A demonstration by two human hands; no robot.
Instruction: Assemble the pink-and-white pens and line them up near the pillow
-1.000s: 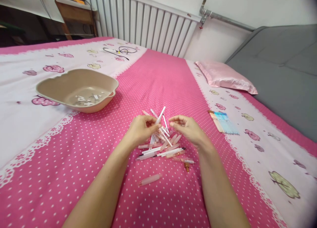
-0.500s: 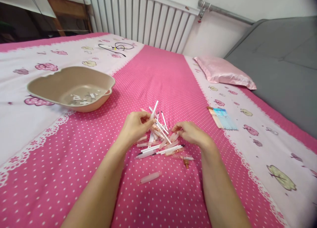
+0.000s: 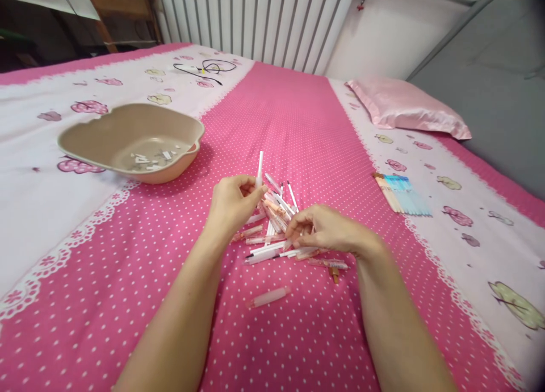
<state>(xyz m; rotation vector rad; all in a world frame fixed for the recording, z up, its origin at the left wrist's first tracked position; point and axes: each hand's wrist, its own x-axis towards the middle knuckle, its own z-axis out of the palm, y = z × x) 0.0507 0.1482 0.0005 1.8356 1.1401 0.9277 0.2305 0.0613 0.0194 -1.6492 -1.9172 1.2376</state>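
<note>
The lower end of a slim white stick (image 3: 260, 167) disappears behind the thumb and fingers of a person's left hand (image 3: 231, 207), which pinches it nearly upright at the left edge of a tangled pile of pen parts (image 3: 276, 207) on a pink dotted bedspread (image 3: 298, 341). The right hand (image 3: 326, 228) reaches into the pile, fingers curled and covering part of it; whether they grip a piece cannot be told. Overlapping tubes and rods hide one another, their ends hard to separate. Nearer the camera lie a brown piece (image 3: 334, 275) and a lone pink barrel (image 3: 269, 297). At left, the near wall of a beige basin (image 3: 114, 136) masks some of its floor, where small white bits (image 3: 142, 160) are scattered. At right rests a row of blue and peach pens (image 3: 404, 196), below a pink pillow (image 3: 404, 108). The frame cuts off the radiator (image 3: 255, 23) and the gray headboard (image 3: 494, 51).
</note>
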